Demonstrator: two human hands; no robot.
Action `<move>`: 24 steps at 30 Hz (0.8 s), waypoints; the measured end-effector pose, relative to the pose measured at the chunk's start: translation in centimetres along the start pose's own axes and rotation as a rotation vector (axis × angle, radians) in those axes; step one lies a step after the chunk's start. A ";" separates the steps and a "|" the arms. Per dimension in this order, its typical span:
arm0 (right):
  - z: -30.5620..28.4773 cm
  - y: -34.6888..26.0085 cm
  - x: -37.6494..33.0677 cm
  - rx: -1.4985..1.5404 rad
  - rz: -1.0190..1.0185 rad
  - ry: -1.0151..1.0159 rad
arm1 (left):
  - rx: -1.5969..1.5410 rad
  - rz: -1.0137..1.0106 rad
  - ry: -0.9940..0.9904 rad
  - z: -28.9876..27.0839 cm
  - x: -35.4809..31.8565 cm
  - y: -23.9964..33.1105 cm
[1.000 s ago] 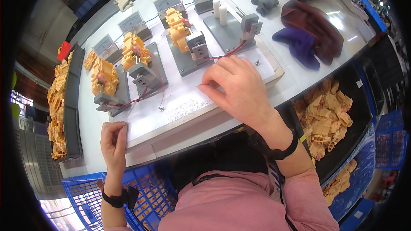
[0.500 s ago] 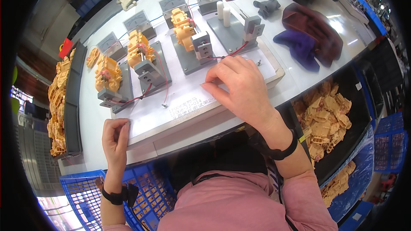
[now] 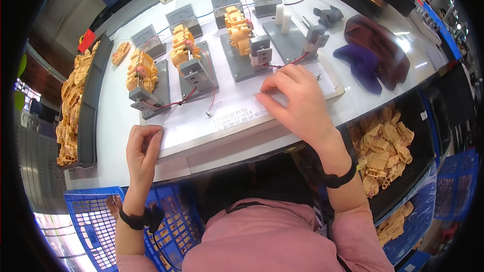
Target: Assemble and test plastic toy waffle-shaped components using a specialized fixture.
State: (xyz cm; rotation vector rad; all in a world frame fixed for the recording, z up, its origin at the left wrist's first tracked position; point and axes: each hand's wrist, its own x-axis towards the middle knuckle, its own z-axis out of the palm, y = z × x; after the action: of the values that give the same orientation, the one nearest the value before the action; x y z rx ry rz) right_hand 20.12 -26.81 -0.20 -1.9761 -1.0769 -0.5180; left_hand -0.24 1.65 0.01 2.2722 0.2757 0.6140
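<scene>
My left hand (image 3: 142, 155) is at the left front of a white board (image 3: 201, 143), fingers curled and tips drawn together near its edge. Whatever lies between those tips, if anything, is too small to tell. Over the board's right front, my right hand (image 3: 298, 102) has bent fingers, with a small gap between thumb and forefinger and nothing visible in it. It is nearest the red wires of the rightmost grey fixture (image 3: 287, 44), which bears two white posts (image 3: 286, 22). Yellow plastic gear housings sit on the other fixtures: left (image 3: 142, 70), middle (image 3: 182, 50) and right (image 3: 238, 32).
Analog meters (image 3: 226, 3) stand behind the fixtures. Yellow parts fill a long bin (image 3: 75, 100) at left and a black bin (image 3: 383, 151) at right. Purple and maroon cloths (image 3: 375, 53) lie at the table's right. A blue basket (image 3: 96, 216) is below left.
The whole view has shifted, so the bench appears farther right and slightly higher. Both hands keep nearly the same pose and place over the board. The housings stay on their fixtures.
</scene>
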 end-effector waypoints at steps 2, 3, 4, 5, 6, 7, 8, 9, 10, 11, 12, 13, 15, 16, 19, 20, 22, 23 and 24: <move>-0.2 0.0 0.0 0.015 -0.003 -0.014 | 0.009 0.011 0.009 0.1 0.0 0.0; -0.2 0.1 0.0 0.026 -0.002 -0.016 | -0.002 0.013 0.010 0.1 0.0 -0.1; -0.2 0.1 0.0 0.037 0.000 -0.019 | -0.013 0.015 0.011 0.2 0.0 -0.1; -0.3 0.0 0.1 0.037 -0.005 -0.022 | -0.016 0.013 0.017 0.2 0.0 -0.1; -0.3 0.0 0.1 0.029 0.006 -0.038 | -0.027 0.008 0.017 0.2 0.0 -0.1; -0.4 -0.1 0.1 0.020 0.017 -0.053 | -0.037 0.003 0.016 0.3 0.0 -0.1; -0.3 -0.2 0.1 0.020 0.013 -0.055 | -0.039 0.002 0.021 0.2 0.0 -0.1; -0.2 -0.2 0.1 0.010 0.011 -0.042 | -0.043 0.003 0.018 0.2 0.0 -0.1; -0.1 -0.2 0.0 -0.001 0.010 -0.028 | -0.047 0.005 0.014 0.2 0.0 -0.1; 0.0 -0.2 0.0 -0.002 0.007 -0.029 | -0.049 0.005 0.017 0.2 0.0 -0.1; 0.0 -0.2 0.0 -0.014 0.008 -0.024 | -0.049 0.002 0.016 0.2 0.0 -0.1; 0.1 -0.2 0.0 -0.027 0.008 -0.018 | -0.050 -0.001 0.015 0.2 0.0 -0.1; 0.0 -0.3 0.1 -0.030 0.007 -0.022 | -0.058 0.004 0.018 0.2 0.0 -0.2; 0.0 -0.4 0.1 -0.032 0.009 -0.025 | -0.064 0.008 0.018 0.2 0.0 -0.2; -0.3 -0.2 0.1 -0.009 0.027 -0.035 | -0.119 -0.023 0.024 0.4 0.0 -0.4; -0.3 -0.3 0.1 -0.010 0.022 -0.029 | -0.118 -0.016 0.028 0.4 0.0 -0.6; -0.3 -0.4 0.0 0.047 0.061 -0.012 | -0.138 -0.056 0.021 0.2 0.0 -0.6; -0.3 -0.4 0.0 0.045 0.058 -0.004 | -0.137 -0.046 0.022 0.0 0.0 -0.3; -0.2 -0.5 0.0 0.079 0.089 0.012 | -0.086 -0.045 0.009 -0.3 0.1 0.0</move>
State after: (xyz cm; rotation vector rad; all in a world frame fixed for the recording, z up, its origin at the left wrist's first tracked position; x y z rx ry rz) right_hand 19.71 -26.81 0.18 -1.9401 -0.9831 -0.4328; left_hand -0.32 1.85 0.23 2.1751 0.2987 0.6011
